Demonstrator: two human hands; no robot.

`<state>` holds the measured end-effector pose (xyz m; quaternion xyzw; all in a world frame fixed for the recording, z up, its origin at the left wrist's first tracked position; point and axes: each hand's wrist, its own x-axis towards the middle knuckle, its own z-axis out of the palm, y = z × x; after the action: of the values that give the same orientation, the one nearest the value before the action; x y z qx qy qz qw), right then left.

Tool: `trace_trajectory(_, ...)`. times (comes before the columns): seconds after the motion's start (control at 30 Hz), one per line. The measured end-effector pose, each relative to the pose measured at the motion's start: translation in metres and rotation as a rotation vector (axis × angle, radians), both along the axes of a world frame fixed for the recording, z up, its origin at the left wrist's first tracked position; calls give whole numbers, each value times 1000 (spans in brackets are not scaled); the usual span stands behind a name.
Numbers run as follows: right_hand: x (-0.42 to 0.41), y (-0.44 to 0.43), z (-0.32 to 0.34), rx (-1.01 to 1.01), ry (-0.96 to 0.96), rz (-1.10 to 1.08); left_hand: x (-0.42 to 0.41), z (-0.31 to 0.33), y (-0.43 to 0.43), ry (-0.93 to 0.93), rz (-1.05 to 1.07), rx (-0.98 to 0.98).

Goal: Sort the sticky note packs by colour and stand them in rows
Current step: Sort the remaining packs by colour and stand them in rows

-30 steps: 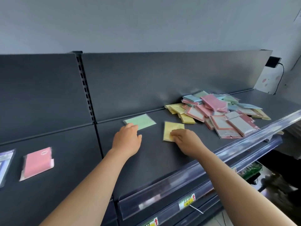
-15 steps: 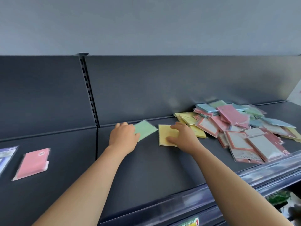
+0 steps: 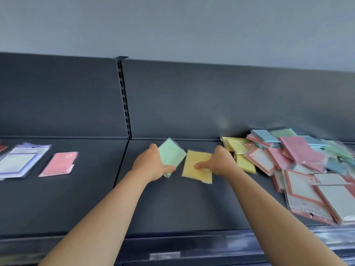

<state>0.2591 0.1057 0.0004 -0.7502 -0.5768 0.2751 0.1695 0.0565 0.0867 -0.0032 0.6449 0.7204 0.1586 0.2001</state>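
1. A dark shelf [image 3: 172, 212] is split into two bays by a slotted upright [image 3: 124, 100] on its back panel.
2. In the bay left of the upright lie a pink pack [image 3: 59, 163], flat, and farther left a few white-and-purple packets [image 3: 19, 162] that overlap one another.
3. In the bay right of the upright, nearest to it, is a green pack [image 3: 172, 155]; just beyond that a yellow pack [image 3: 194, 160]; farthest from the upright sits a loose pile [image 3: 299, 162] of pink, blue, green, yellow and red-bordered packs, heaped against the back panel.
4. The left hand [image 3: 150, 166] grips the green pack – thumb laid across its near corner, fingers curled round its side that faces the upright. Whether the pack is raised off the shelf cannot be told.
5. The right hand [image 3: 221, 160] holds the yellow pack – thumb pressed on its face, fingers curled over its edge away from the upright, next to the yellow packs at the pile's margin.
6. The two held packs lie close together, corners almost meeting.
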Motion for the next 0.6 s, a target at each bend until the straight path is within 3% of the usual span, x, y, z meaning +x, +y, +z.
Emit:
trace_trajectory(0.37, -32, -16, -9, 59, 55, 135, -7, -2, -46, -252, 100, 92)
trace_trajectory(0.6, -48, -23, -6, 64, 414, 57, -24, -5, -67, -365, 131, 95)
